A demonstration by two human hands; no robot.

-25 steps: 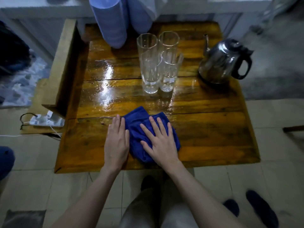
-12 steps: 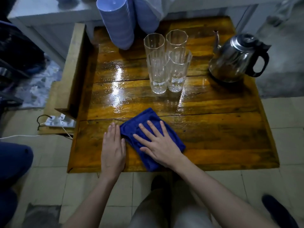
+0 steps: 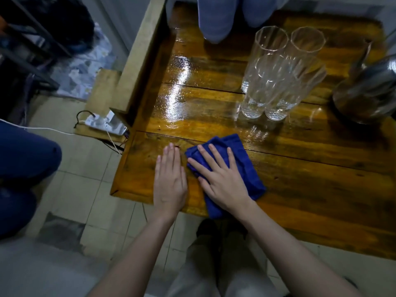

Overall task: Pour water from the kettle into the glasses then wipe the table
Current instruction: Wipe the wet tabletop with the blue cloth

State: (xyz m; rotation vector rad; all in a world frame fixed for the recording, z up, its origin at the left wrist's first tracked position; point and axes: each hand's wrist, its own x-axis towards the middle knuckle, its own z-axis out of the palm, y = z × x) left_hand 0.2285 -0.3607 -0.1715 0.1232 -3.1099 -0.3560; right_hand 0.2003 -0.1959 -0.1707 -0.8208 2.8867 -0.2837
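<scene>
Blue cloth (image 3: 251, 176): on table (image 3: 310, 172), nearer viewer than glasses (image 3: 276, 78), at front edge. Soft, light, limp, probably damp; judged best driven by flat palm pressure, not pinch. Right hand (image 3: 220, 181) spread flat on cloth, fingers straight. Left hand (image 3: 170, 181) flat on bare wood, fingers together, nearer than glasses and to their left. Wet sheen left of glasses. Glasses fragile, tightly clustered, easily toppled; kettle (image 3: 368, 91) right of glasses. Both obstruct far sweep.

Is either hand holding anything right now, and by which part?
Nothing is gripped. The right hand presses flat on the middle of the cloth; the left hand rests flat on the table beside it.
</scene>
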